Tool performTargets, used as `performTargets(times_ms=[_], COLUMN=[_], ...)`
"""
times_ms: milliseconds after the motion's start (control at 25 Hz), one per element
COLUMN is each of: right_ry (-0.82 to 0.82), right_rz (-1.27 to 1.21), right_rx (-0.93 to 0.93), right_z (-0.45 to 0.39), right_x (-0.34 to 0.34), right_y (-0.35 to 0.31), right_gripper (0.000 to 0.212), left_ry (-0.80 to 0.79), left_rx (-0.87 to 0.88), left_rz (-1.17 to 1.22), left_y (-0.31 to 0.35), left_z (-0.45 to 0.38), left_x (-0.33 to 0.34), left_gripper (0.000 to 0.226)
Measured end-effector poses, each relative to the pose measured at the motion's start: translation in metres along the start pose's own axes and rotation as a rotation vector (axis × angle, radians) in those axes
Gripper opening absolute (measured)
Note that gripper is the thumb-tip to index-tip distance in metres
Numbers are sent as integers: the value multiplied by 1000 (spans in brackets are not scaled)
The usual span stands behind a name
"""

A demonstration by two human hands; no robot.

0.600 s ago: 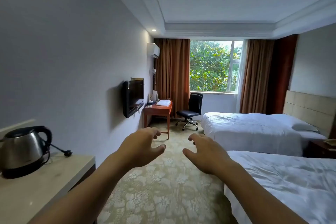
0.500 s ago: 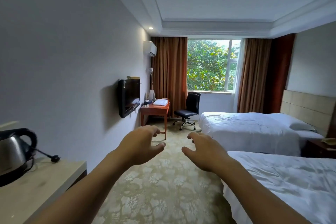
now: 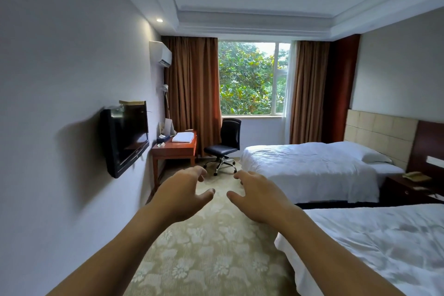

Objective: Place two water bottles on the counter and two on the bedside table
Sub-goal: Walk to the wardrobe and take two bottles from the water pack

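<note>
No water bottle shows in the head view. My left hand (image 3: 183, 193) and my right hand (image 3: 260, 196) reach forward side by side over the patterned carpet, fingers curled and apart, both holding nothing. The dark bedside table (image 3: 406, 190) stands at the right between the two beds, with a telephone (image 3: 414, 176) on it. The counter is out of view.
A near bed (image 3: 384, 245) fills the lower right and a far bed (image 3: 310, 168) lies beyond it. On the left wall hangs a TV (image 3: 126, 138). A wooden desk (image 3: 175, 149) and a black office chair (image 3: 225, 145) stand by the window.
The view has moved forward down the room. The counter with the kettle has slid out of frame at the left. Both hands stay held out and empty.
</note>
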State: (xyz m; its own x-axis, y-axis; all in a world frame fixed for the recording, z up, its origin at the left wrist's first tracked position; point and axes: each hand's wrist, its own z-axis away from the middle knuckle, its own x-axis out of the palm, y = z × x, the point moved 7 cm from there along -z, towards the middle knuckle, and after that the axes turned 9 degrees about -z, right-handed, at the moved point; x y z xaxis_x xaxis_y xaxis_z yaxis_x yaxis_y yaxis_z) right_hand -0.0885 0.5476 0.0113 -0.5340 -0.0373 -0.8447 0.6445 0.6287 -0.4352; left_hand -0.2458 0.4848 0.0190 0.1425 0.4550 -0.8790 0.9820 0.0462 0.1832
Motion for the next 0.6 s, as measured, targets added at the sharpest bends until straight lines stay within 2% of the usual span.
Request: performTargets(times_ms=[280, 600], right_ry=[3, 11], right_rz=[-77, -142], right_rx=[-5, -66], right_z=[-209, -424], right_x=[38, 28], right_y=[113, 178], right_gripper=[52, 54], left_ry=[21, 80], left_rx=[-57, -92], left_rz=[16, -36], left_y=[-60, -128], left_z=[-194, -394], left_x=[94, 129], left_gripper=[53, 51])
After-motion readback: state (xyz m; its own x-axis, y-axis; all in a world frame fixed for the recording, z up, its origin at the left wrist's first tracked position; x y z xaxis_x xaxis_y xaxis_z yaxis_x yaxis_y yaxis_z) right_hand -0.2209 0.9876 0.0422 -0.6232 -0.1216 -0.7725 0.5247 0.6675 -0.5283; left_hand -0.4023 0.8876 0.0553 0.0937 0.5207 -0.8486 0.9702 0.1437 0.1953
